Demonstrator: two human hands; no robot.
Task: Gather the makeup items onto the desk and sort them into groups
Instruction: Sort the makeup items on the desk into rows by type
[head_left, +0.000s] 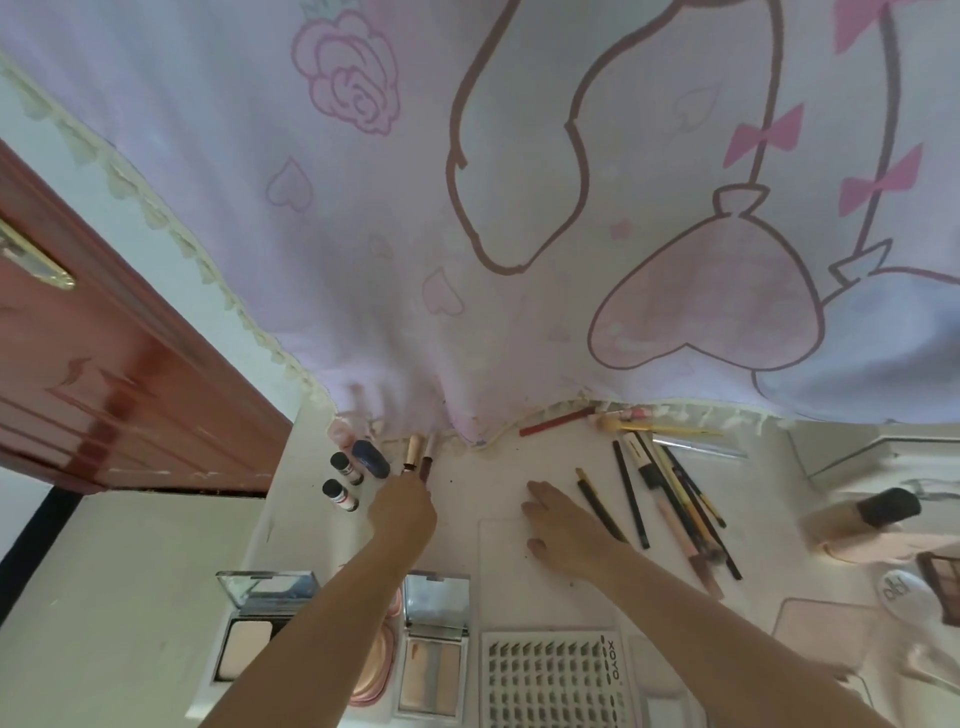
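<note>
On the white desk (483, 483), my left hand (402, 512) pinches two lipstick tubes (420, 453), one gold and one dark, standing close to the curtain's hem. Left of them lie a blue tube (370, 457) and two small black-capped bottles (340, 482). My right hand (563, 525) rests flat on the desk with straight fingers, just left of a spread of pencils and brushes (670, 514). A red pencil (556, 421) lies at the back. Two open powder compacts (260, 623) (434, 639) and a lash tray (553, 680) sit at the near edge.
A pink printed curtain (519, 208) hangs over the back of the desk. A foundation bottle with a black cap (857, 519), a white case (906, 597) and a palette (940, 577) lie at the right. A brown wooden door (104, 395) stands left.
</note>
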